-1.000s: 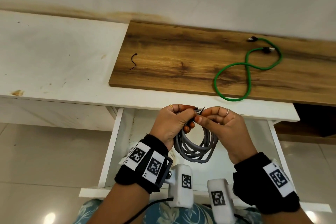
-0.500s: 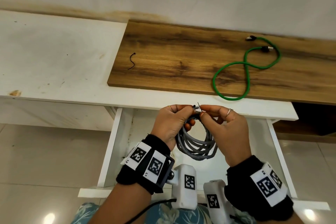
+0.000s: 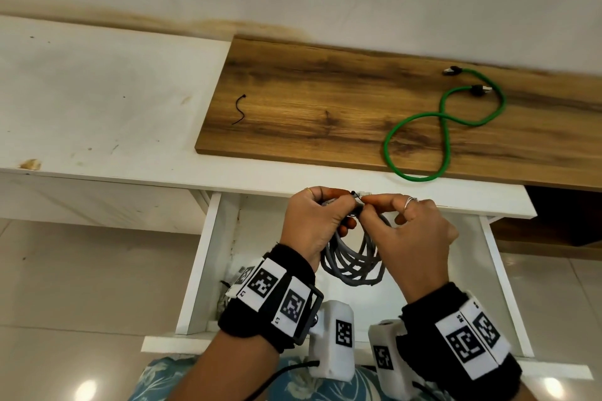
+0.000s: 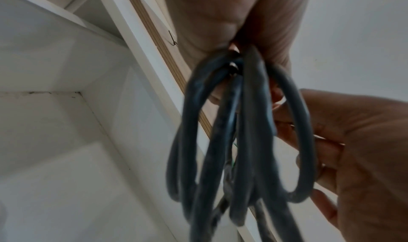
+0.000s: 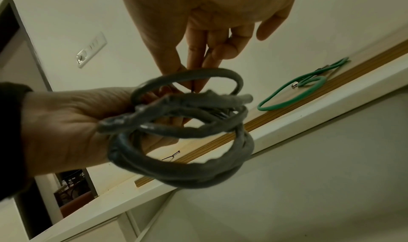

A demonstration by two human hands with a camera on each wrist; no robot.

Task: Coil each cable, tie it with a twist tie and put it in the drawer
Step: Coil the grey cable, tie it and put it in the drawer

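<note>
Far left, a bare white counter (image 3: 97,101) is seen, scuffed and stained. On the wood-grain board (image 3: 325,114) beside it, a thin black twist tie (image 3: 240,109) lies bent in a loose squiggle near the board's left end. In the middle, near the viewer, the grey cable (image 3: 353,257) is held up over the open white drawer (image 3: 208,257), wound into several rough loops that hang down between the wrists. The left hand (image 3: 312,221) is curled round the top of the coil, fingers closed on the bundled strands. Just right of it, touching at the fingertips, the right hand (image 3: 413,234) is pinched on a second black tie (image 3: 357,196) at the coil's top, thumb and forefinger pressed together, the other fingers loosely bent. The grey sheath looks matte and slightly lumpy in the wrist views. Far right on the board, a smooth green cable (image 3: 446,127) is laid flat in a figure-eight, its two plug ends resting close together at the far side.
</note>
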